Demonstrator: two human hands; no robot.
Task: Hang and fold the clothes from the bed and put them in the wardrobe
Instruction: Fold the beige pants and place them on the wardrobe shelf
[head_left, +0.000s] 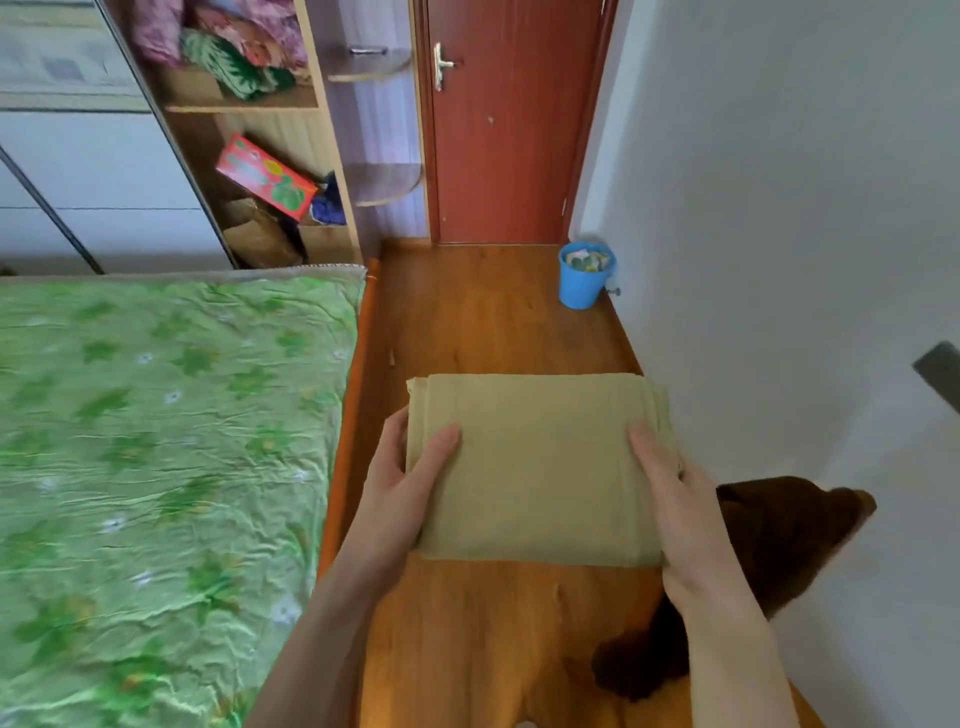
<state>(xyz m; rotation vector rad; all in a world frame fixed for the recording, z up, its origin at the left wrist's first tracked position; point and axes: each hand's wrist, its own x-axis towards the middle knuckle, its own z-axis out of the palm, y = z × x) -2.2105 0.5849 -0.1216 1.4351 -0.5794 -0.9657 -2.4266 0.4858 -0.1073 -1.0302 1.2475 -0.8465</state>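
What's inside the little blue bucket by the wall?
The blue bucket holds crumpled, light-coloured bits near its top, maybe paper or wrappers; they are too blurry to name. Anything deeper down is hidden by its wall.

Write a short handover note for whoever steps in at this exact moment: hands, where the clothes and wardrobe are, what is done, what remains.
Left hand: grips the left edge of the folded tan garment, thumb on top.
Right hand: grips its right edge the same way.
The garment is folded into a flat rectangle and carried over the wooden floor, beside the bed.
The wardrobe stands ahead on the left, open, its shelves already holding fabrics and a red box.
Done: this piece is folded. No other clothes show on the visible part of the bed.
Left: walk to the wardrobe and lay the garment on a shelf.
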